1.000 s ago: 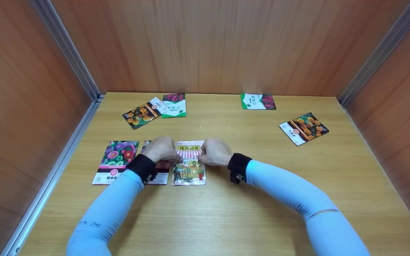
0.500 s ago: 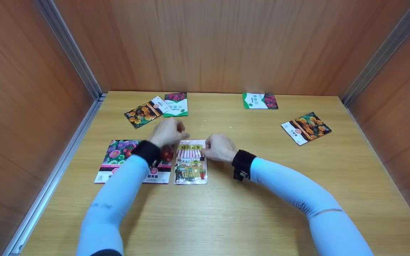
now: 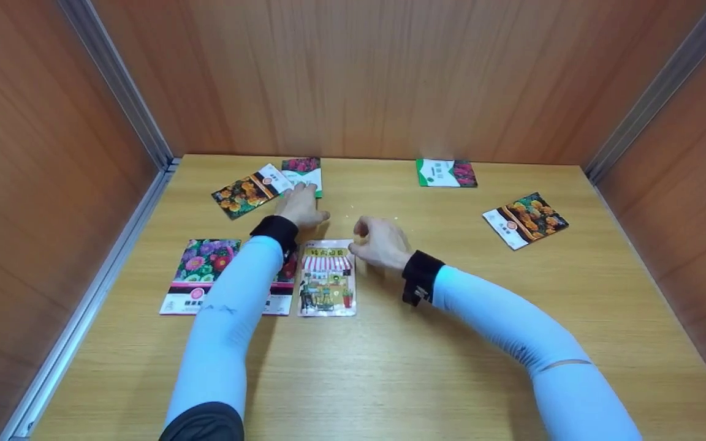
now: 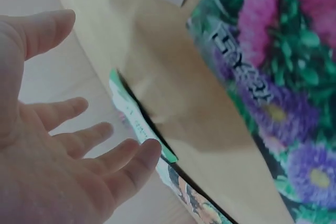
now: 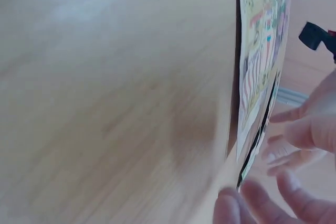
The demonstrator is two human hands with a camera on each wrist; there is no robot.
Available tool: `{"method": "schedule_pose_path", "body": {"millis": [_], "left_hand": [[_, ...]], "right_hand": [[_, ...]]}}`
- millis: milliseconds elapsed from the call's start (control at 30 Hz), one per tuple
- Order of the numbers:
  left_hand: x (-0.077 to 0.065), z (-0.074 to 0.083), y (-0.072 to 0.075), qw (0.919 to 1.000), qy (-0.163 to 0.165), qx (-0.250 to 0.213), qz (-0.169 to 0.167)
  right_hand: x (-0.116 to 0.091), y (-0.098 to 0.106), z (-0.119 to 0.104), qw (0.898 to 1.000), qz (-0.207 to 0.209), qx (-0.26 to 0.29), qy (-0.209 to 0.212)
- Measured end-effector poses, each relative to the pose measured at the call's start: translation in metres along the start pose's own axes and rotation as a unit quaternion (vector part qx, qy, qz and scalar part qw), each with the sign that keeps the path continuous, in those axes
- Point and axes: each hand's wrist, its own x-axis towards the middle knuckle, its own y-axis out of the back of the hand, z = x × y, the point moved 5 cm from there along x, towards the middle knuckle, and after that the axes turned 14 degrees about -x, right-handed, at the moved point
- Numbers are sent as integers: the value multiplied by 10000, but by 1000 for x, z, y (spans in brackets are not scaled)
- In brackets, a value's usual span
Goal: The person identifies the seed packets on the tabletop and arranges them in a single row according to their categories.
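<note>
My left hand [image 3: 302, 207] reaches to the back left, its fingers extended over the lower edge of a green-and-white packet [image 3: 301, 165] with dark pink flowers. The left wrist view shows these fingers spread and holding nothing, with the packet's green edge [image 4: 139, 121] just past the fingertips. My right hand [image 3: 382, 243] is loosely curled, holding nothing, at the upper right corner of a pink packet [image 3: 327, 282] with a striped awning and shop picture. To its left lie two aster-like flower packets [image 3: 209, 269] side by side; my left forearm partly covers them.
An orange-flower packet [image 3: 249, 193] overlaps the green-and-white one at the back left. Another green-and-white packet [image 3: 445, 173] lies along the back wall [image 3: 365, 79], and another orange-flower packet [image 3: 524, 220] lies tilted at the right. Wood panels enclose the table [image 3: 426, 373].
My left hand has left the pink packet and moved up and away to the green-and-white packet. My right hand has let go of the pink packet's edge and risen slightly away from it.
</note>
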Motion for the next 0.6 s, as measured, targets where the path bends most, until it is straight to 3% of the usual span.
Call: {"method": "schedule_pose_path", "body": {"millis": [200,367,600], "left_hand": [[2,1,-12,9980,393,48,-489],[6,1,-17,9970,533,188,-524],[55,-35,-41,9939,461,807,-590]], "right_hand": [[4,3,5,9996,33,175,-229],[3,3,6,9990,-49,223,-376],[2,6,10,9990,-29,242,-384]]}}
